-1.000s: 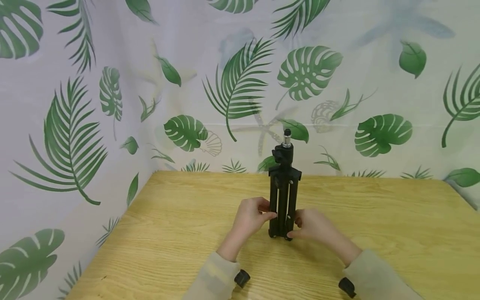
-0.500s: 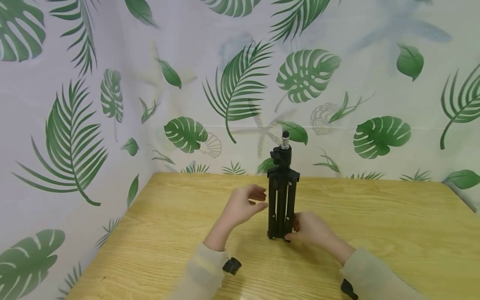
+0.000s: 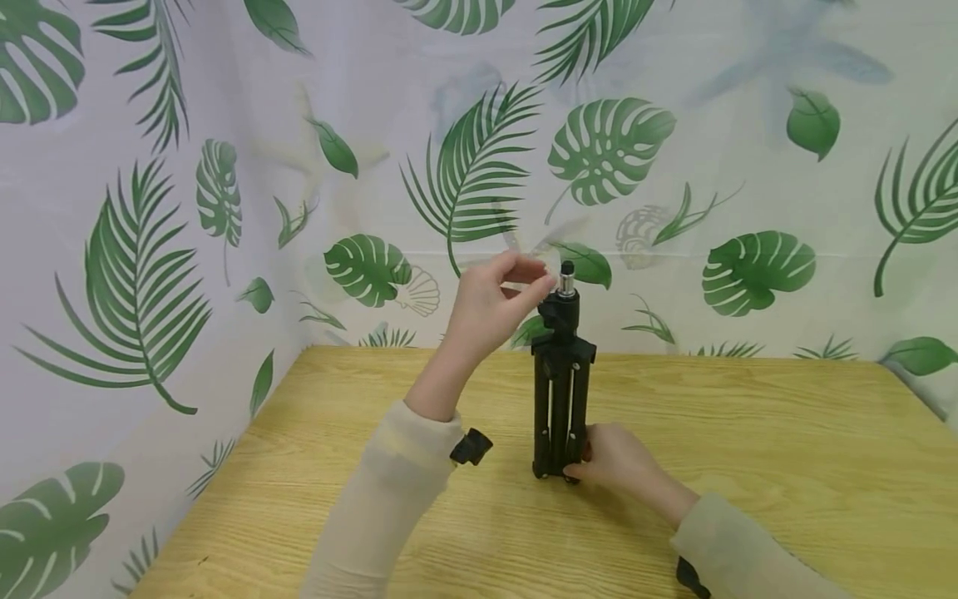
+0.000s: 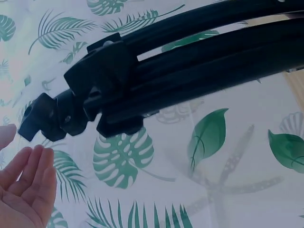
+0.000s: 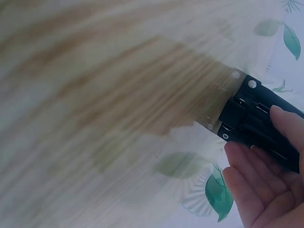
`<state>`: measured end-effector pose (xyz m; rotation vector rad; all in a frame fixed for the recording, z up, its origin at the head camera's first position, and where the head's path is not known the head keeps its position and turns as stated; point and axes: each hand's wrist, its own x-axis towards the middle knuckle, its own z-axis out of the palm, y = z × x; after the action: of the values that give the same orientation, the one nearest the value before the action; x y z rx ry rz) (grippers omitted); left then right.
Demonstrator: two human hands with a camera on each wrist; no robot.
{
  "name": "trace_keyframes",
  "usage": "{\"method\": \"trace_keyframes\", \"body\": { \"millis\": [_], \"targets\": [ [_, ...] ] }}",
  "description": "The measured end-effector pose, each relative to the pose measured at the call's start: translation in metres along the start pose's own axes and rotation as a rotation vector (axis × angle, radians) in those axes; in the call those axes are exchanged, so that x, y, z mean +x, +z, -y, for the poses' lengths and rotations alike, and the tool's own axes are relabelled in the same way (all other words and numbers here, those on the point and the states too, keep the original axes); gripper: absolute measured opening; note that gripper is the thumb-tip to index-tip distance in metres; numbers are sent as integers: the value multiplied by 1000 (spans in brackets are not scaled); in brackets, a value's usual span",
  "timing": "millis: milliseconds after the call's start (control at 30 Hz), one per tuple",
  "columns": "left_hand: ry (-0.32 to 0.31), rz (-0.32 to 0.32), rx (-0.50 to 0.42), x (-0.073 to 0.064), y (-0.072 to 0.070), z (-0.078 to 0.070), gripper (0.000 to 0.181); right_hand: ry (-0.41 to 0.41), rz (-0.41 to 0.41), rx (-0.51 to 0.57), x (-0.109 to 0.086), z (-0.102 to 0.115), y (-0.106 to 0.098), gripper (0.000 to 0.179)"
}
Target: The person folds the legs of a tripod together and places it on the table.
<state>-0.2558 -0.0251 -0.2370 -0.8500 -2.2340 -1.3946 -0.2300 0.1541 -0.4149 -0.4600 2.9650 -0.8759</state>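
A black folded tripod stand [image 3: 561, 383] stands upright on the wooden table, its legs together and a silver stud [image 3: 566, 285] with a black tip on top. My left hand [image 3: 490, 304] is raised beside that top end, thumb and fingers apart. In the left wrist view, its fingers [image 4: 33, 178] are near the clamp knob [image 4: 40, 118] without gripping it. Low on the legs, my right hand [image 3: 617, 457] holds the stand. The right wrist view has the thumb [image 5: 287, 124] on one side of the lower end and the fingers under the other.
The wooden table [image 3: 299, 482] reaches back to a leaf-printed cloth [image 3: 644, 50] hanging behind and along the left. Each wrist carries a small black camera, such as the left wrist camera [image 3: 471, 447].
My left hand has let go of the lower part of the stand, drawn off to the left and risen to its top. The right hand keeps its place on the legs.
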Motion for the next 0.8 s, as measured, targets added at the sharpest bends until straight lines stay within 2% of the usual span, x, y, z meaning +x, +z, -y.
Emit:
{"method": "trace_keyframes", "body": {
  "millis": [100, 233, 467, 600, 800],
  "targets": [
    [-18, 28, 36, 7, 5, -8, 24, 7, -6, 11, 0, -1, 0, 22],
    [-24, 52, 53, 13, 13, -12, 23, 27, -4, 35, 2, -2, 2, 20],
    [-35, 56, 41, 14, 17, -13, 18, 30, -35, 27, 2, -3, 5, 18],
    [-50, 50, 33, 12, 8, -13, 20, 19, -49, 15, 1, -4, 0, 16],
    [-113, 27, 39, 4, -19, -8, 18, -17, -72, -13, -8, -8, -18, 12]
  ]
}}
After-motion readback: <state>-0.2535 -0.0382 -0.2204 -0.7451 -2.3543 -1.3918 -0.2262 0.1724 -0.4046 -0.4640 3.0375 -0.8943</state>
